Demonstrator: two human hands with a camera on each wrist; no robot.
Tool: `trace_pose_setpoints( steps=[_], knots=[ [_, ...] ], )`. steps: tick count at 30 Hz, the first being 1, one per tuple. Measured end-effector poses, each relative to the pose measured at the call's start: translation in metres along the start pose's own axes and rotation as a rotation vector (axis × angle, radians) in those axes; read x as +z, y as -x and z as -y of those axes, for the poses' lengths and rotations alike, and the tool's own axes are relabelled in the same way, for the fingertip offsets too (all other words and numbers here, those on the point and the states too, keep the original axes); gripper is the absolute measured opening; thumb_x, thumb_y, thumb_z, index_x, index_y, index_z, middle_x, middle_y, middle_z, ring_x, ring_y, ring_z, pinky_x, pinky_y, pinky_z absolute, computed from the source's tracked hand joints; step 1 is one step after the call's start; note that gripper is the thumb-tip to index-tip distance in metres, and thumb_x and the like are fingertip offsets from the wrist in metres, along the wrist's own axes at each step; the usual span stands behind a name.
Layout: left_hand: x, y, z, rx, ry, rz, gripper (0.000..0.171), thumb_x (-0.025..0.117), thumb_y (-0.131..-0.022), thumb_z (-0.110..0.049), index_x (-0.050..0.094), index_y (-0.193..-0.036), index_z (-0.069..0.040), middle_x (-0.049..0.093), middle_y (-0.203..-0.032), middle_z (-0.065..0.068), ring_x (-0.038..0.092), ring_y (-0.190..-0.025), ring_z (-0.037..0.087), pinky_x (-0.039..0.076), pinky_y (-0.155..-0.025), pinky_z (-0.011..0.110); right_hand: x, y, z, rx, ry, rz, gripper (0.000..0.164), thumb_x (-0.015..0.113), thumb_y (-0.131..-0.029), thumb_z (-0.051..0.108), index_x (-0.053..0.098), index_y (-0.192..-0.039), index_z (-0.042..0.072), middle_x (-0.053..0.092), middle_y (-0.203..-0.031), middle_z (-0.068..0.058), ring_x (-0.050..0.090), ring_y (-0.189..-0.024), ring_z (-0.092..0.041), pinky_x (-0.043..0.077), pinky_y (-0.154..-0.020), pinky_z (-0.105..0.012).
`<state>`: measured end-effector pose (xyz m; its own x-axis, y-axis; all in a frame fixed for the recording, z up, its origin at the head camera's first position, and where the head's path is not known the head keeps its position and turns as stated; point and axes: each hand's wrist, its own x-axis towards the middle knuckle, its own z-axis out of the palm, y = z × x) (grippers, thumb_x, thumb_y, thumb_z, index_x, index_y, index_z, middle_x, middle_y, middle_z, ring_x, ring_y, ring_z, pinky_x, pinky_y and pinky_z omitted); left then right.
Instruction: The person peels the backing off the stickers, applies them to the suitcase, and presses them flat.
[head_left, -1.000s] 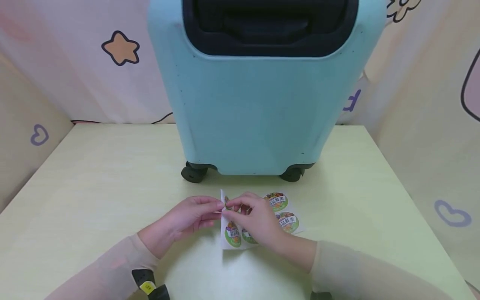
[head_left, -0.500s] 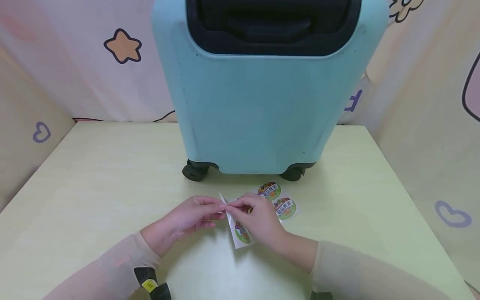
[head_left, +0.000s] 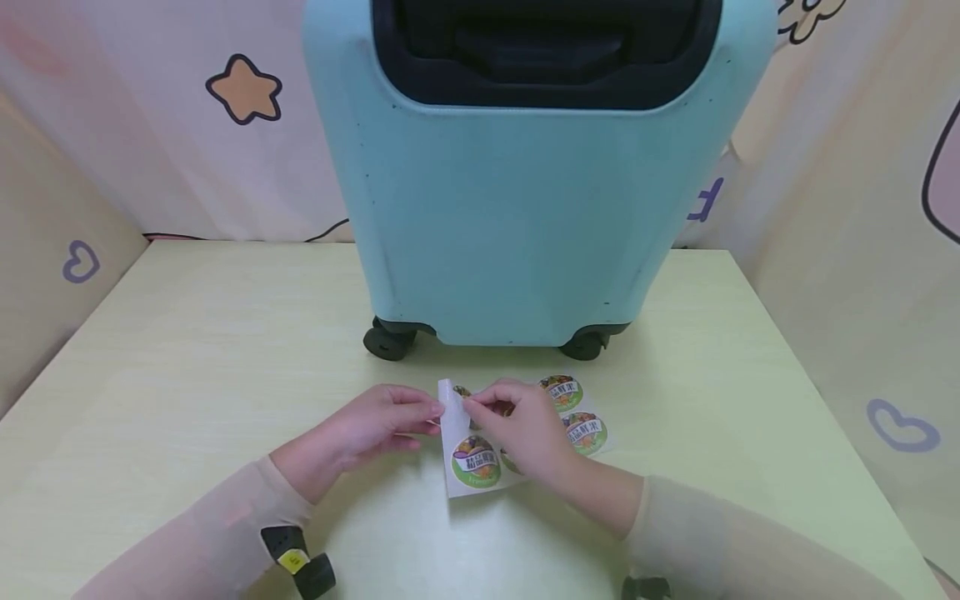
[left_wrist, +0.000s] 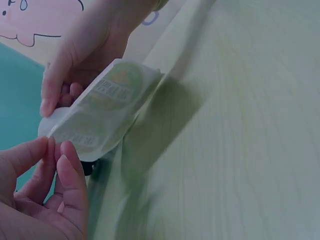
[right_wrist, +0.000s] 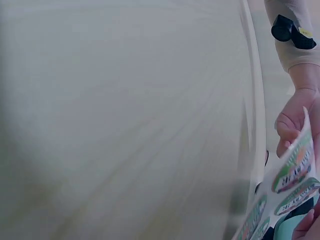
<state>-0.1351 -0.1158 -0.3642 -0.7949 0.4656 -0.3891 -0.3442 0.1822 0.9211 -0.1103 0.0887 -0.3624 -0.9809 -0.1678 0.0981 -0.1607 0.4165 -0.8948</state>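
A light-blue suitcase (head_left: 510, 217) stands on a pale table (head_left: 195, 358) before a backdrop (head_left: 150, 158) printed with an orange star (head_left: 244, 89).

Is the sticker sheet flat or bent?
Bent: in the left wrist view, the sticker sheet curves over at the edge near the left hand.

A white sticker sheet (head_left: 454, 426) is hanging tilted between two hands over the pale counter (head_left: 225, 400), its left edge curling. Round labels (head_left: 476, 463) are lining it in rows, each wearing a green lower rim, colorful printing above and a white band of dark characters. The left hand (head_left: 390, 423) is pinching the left edge at its fingertips; the right hand (head_left: 531, 427) is gripping the sheet just beside, covering its middle.
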Motion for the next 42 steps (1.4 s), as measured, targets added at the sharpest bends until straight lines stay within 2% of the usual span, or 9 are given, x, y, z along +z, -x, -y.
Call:
trace_pose_setpoints(
  steps=[8,15,22,28,33,36,38,40,42],
  knots=[
    [-0.016,-0.001,0.004,-0.036,-0.114,-0.044,0.033,0.062,-0.089,-0.020,0.062,-0.110,0.007,0.066,-0.090,0.006,0.061,-0.084,0.017,0.050,-0.071,0.029,-0.005,0.000,-0.002,0.019,-0.054,-0.008,0.006,0.072,-0.083,0.014,0.073,-0.083,0.009,0.062,-0.074,0.003,0.052,-0.066,-0.015,0.045,-0.055,-0.021],
    [-0.026,-0.002,0.002,-0.023,-0.295,-0.085,0.026,0.064,-0.087,-0.017,0.067,-0.102,0.003,0.065,-0.083,0.002,0.060,-0.077,0.015,0.048,-0.064,0.030,-0.011,0.002,-0.002,0.033,-0.083,-0.040,0.007,0.072,-0.082,0.014,0.073,-0.085,0.008,0.064,-0.078,0.001,0.053,-0.067,-0.013,0.046,-0.057,-0.021],
    [-0.029,-0.003,0.001,-0.029,-0.441,-0.148,0.019,0.065,-0.086,-0.016,0.070,-0.096,0.000,0.063,-0.079,0.002,0.058,-0.072,0.015,0.046,-0.059,0.028,-0.018,0.000,-0.007,0.059,-0.094,-0.070,0.010,0.071,-0.083,0.015,0.072,-0.087,0.005,0.063,-0.078,-0.003,0.052,-0.069,-0.017,0.045,-0.059,-0.022],
    [-0.029,-0.004,0.002,-0.041,-0.496,-0.199,0.017,0.064,-0.086,-0.015,0.070,-0.094,-0.001,0.063,-0.078,0.003,0.056,-0.071,0.016,0.046,-0.058,0.028,-0.029,-0.002,-0.005,0.136,-0.101,-0.118,0.012,0.069,-0.085,0.015,0.070,-0.090,0.004,0.064,-0.081,-0.004,0.052,-0.073,-0.018,0.045,-0.061,-0.021],
    [-0.031,-0.004,0.004,-0.047,-0.537,-0.227,0.017,0.064,-0.087,-0.016,0.070,-0.095,-0.002,0.063,-0.080,0.003,0.056,-0.071,0.016,0.047,-0.058,0.027,-0.037,-0.003,-0.004,0.117,-0.134,-0.150,0.013,0.068,-0.086,0.013,0.070,-0.092,0.002,0.064,-0.084,-0.007,0.054,-0.072,-0.018,0.050,-0.059,-0.026],
    [-0.032,-0.002,0.003,-0.042,-0.592,-0.234,0.018,0.064,-0.087,-0.017,0.071,-0.093,-0.002,0.064,-0.078,0.003,0.055,-0.067,0.015,0.045,-0.056,0.027,-0.040,-0.003,-0.003,0.103,-0.134,-0.147,0.013,0.068,-0.086,0.014,0.069,-0.092,0.002,0.064,-0.086,-0.007,0.054,-0.073,-0.018,0.052,-0.060,-0.029],
    [-0.032,0.001,0.001,-0.010,-0.682,-0.254,0.017,0.064,-0.086,-0.019,0.072,-0.092,-0.004,0.065,-0.077,0.002,0.054,-0.063,0.014,0.044,-0.056,0.027,-0.041,-0.003,-0.002,0.090,-0.126,-0.148,0.013,0.068,-0.086,0.014,0.069,-0.092,0.002,0.064,-0.086,-0.007,0.054,-0.074,-0.018,0.051,-0.061,-0.026],
    [-0.029,0.005,-0.003,0.084,-0.760,-0.290,0.016,0.064,-0.086,-0.018,0.073,-0.092,-0.006,0.066,-0.079,0.001,0.054,-0.063,0.012,0.045,-0.057,0.027,-0.041,-0.002,-0.001,0.065,-0.116,-0.153,0.012,0.068,-0.086,0.013,0.069,-0.091,0.003,0.064,-0.086,-0.006,0.054,-0.075,-0.019,0.048,-0.062,-0.022],
    [-0.022,0.010,-0.010,0.188,-0.760,-0.325,0.015,0.064,-0.087,-0.016,0.073,-0.093,-0.006,0.067,-0.082,0.002,0.056,-0.066,0.014,0.046,-0.060,0.028,-0.042,-0.003,0.000,0.015,-0.102,-0.164,0.011,0.068,-0.085,0.012,0.070,-0.090,0.002,0.064,-0.085,-0.006,0.053,-0.074,-0.018,0.046,-0.062,-0.020]
  ],
)
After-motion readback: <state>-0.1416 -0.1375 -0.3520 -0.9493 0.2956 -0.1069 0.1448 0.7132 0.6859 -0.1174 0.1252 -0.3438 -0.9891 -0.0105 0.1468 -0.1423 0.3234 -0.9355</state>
